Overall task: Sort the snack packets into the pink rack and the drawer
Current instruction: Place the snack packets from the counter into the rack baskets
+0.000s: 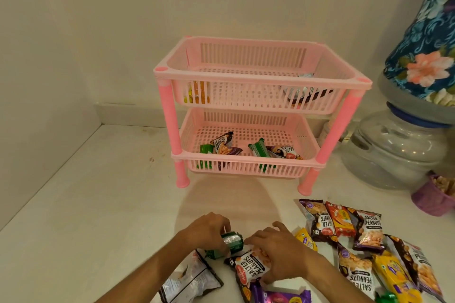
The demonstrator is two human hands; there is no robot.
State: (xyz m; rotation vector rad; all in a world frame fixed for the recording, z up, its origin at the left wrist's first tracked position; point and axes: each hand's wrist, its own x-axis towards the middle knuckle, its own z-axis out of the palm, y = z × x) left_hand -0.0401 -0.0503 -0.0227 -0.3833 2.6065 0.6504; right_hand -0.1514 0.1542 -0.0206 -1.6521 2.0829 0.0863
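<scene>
A two-tier pink rack (261,76) stands on the white counter near the back wall. Its lower tier holds salted peanut packets (222,145) and green packets (257,150); the upper tier holds an orange packet (197,94) at the left and a dark packet (305,94) at the right. My left hand (205,231) is closed on a green packet (231,243) near the front edge. My right hand (280,251) grips a salted peanuts packet (250,268) beside it. No drawer is visible.
A pile of loose snack packets (364,241) lies at the front right, with a silver packet (189,280) and a purple packet (283,297) near my wrists. A clear water jar (398,150) with a floral cloth cover stands right of the rack, with a purple cup (433,199) in front of it.
</scene>
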